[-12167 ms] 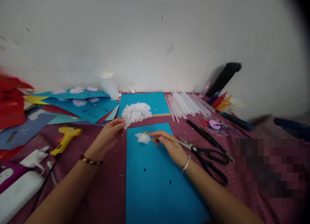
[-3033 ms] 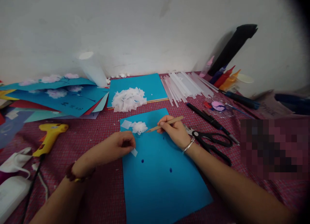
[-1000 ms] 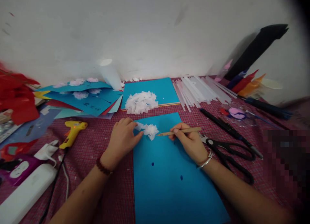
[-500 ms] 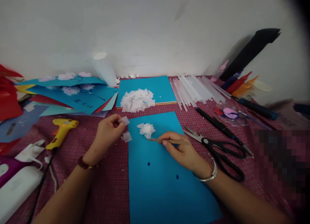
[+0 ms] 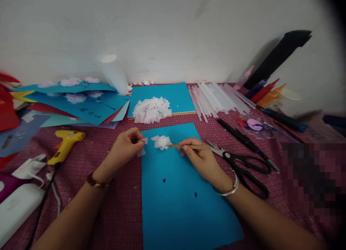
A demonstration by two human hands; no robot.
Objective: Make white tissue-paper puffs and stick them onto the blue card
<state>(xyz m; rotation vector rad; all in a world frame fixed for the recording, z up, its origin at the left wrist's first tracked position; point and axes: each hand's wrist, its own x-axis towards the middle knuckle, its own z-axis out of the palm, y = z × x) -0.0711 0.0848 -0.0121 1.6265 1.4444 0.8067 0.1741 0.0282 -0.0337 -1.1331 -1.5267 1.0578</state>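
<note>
A blue sheet of paper (image 5: 173,210) lies in front of me, marked with two dark blue dots. Near its far end sits a ruffled cluster of white tissue paper (image 5: 161,142). My right hand (image 5: 200,156) pinches a thin wooden stick (image 5: 177,146), whose tip meets the right edge of the cluster. At the sheet's left edge, my left hand (image 5: 128,145) is closed on a small tissue paper square (image 5: 144,140) between thumb and fingertips. Another pale square (image 5: 141,152) shows just below those fingers, partly over the sheet's edge.
Cut tissue squares (image 5: 152,110) are heaped on a blue paper stack (image 5: 180,95) behind. Scissors (image 5: 238,160) and a black pen-like cutter (image 5: 243,140) lie right. Left are a yellow glue gun (image 5: 65,145), a white power strip (image 5: 20,210) and cards with paper flowers (image 5: 75,97). Pale strips (image 5: 216,98) lie back right.
My left hand has moved a little right and down with its tissue square, nearer the sheet. The stick's tip has shifted up from below the cluster to its right edge.
</note>
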